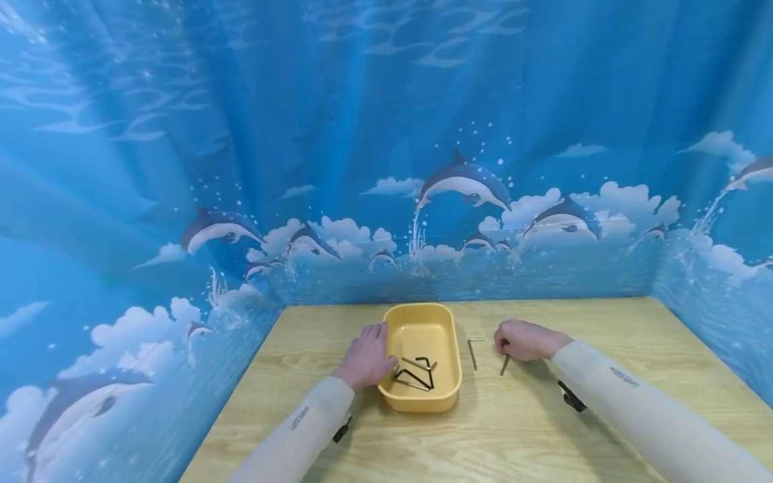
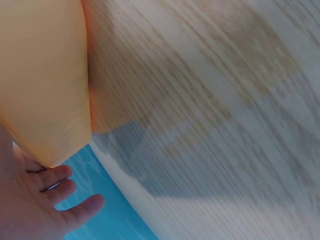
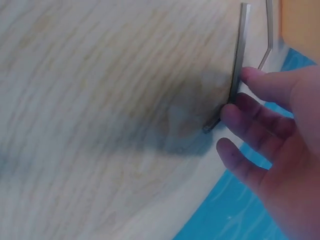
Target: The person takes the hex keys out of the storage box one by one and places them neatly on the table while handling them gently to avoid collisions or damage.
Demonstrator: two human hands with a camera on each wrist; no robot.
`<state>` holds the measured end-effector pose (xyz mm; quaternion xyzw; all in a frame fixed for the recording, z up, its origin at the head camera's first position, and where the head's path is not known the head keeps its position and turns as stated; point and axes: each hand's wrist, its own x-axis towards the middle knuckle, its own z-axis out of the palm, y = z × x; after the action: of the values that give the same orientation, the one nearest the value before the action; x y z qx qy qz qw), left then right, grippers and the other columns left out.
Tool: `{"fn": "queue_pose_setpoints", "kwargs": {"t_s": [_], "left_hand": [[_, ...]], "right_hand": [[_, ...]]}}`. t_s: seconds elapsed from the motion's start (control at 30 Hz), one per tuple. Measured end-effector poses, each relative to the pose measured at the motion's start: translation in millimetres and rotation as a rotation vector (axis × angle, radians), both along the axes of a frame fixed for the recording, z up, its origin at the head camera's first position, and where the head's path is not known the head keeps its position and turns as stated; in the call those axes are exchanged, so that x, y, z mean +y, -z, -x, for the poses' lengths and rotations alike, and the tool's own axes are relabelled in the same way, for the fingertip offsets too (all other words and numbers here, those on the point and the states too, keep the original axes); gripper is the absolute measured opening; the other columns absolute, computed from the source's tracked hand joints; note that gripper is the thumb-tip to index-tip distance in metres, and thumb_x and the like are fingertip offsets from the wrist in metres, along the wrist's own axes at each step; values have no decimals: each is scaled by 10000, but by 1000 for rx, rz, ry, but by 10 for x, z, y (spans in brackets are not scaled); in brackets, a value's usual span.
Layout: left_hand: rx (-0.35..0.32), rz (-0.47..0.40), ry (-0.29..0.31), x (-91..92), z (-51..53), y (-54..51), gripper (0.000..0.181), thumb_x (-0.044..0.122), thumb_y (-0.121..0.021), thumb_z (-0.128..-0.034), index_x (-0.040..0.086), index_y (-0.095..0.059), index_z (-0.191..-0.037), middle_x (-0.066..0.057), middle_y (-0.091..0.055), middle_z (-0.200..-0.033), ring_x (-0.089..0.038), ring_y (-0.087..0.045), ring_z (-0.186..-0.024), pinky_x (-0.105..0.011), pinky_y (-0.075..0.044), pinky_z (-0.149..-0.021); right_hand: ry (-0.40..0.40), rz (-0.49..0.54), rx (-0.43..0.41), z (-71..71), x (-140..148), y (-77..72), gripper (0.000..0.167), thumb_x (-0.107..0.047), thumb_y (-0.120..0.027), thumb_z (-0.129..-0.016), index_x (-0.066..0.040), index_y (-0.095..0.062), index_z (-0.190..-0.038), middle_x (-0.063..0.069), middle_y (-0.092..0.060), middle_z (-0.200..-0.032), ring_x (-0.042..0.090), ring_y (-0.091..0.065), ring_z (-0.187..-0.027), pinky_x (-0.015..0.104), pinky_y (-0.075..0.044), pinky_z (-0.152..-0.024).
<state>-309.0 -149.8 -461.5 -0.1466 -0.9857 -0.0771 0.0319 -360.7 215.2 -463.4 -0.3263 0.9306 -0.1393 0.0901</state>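
Left hand (image 1: 365,359), fingers loosely extended, rests against the left rim of the yellow tray (image 1: 423,404), probably to steady it; pressure cannot be told. Inside the tray, toward its near end, several hex keys (image 1: 431,376) lie crossed over one another, which suggests no ordering. Just right of the tray, not touching it, a loose key (image 1: 473,354) lies on the table (image 1: 501,436), its short arm at the far end and pointing away from the tray. Farther right of the tray, the right hand (image 1: 525,340) has a narrow grip: thumb and fingertips pinch the held key (image 3: 240,50) near its bend, likely because so thin a piece suits the fingertips. Table contact: cannot tell.

Appearance, same order. Keys in tray: black and silvery, slim; overlap makes the count uncertain. Loose key: grey metal, L-shaped. Held key: dull grey, straight long arm, short arm partly behind the fingers.
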Motion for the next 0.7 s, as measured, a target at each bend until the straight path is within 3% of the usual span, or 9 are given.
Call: {"fn": "queue_pose_setpoints", "kwargs": {"t_s": [0.1,0.2,0.33,0.57,0.7], "left_hand": [[3,0,-1,3,5,15,786,370,-591,-954,-41,-287,-1552,-236,-421,-1526,-375,-376,-1428,-576,-408,-1098],[1,-5,-4,1,1,22,785,363,-597,-954,-39,-287,-1553,-234,-419,-1528,-373,-374,-1429,-580,-405,-1099],[1,-1,-2,8,0,11,778,360,-592,-956,-35,-287,-1554,-231,-424,-1525,-372,-380,-1424,-574,-416,-1089],[3,-1,0,1,27,37,779,367,-585,-957,-33,-285,-1555,-230,-425,-1522,-370,-380,-1425,-573,-421,-1081],[-8,1,-11,-1,33,45,791,376,-582,-963,-26,-265,-1566,-226,-408,-1540,-371,-364,-1441,-575,-403,-1103]], "right_hand": [[42,-16,39,-40,-9,0,162,-89,-635,-954,-195,-723,-869,-81,-675,-885,84,-613,-799,344,-548,-732],[47,-26,130,-97,-34,-15,106,-119,-658,-943,-184,-711,-879,-80,-652,-857,84,-592,-747,343,-527,-670],[94,-42,220,-176,-41,-23,165,-163,-679,-936,-185,-650,-775,-78,-587,-731,84,-523,-618,306,-461,-570],[231,-82,108,-295,-46,45,333,-305,-696,-901,-188,-552,-624,-61,-453,-552,98,-392,-480,278,-376,-479],[275,-66,70,-310,-69,95,383,-290,-678,-892,-192,-484,-577,-67,-364,-525,97,-327,-471,269,-323,-473]]}}
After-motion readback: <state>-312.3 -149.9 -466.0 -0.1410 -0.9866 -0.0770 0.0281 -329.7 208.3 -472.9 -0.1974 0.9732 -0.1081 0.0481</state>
